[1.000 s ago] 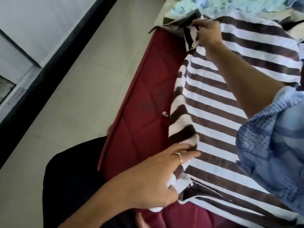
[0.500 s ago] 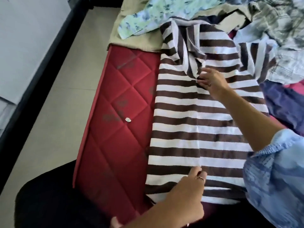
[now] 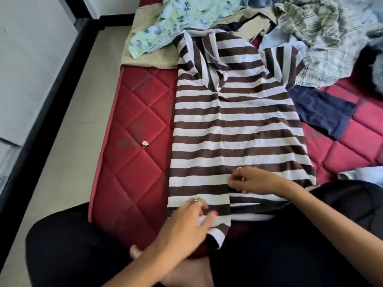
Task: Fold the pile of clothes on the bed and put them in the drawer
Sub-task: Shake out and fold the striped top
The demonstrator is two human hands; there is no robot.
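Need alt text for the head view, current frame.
Two hands, left hand and right hand, press the near hem of a brown-and-white striped shirt spread on a red quilted mattress. Unfolded clothes lie heaped beyond it.

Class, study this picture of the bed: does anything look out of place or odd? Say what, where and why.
A small pale round object lies alone on the bare red quilted mattress, left of the brown-and-white striped shirt; it is too small to identify. It is no garment. The striped shirt's collar also sits crumpled and twisted.
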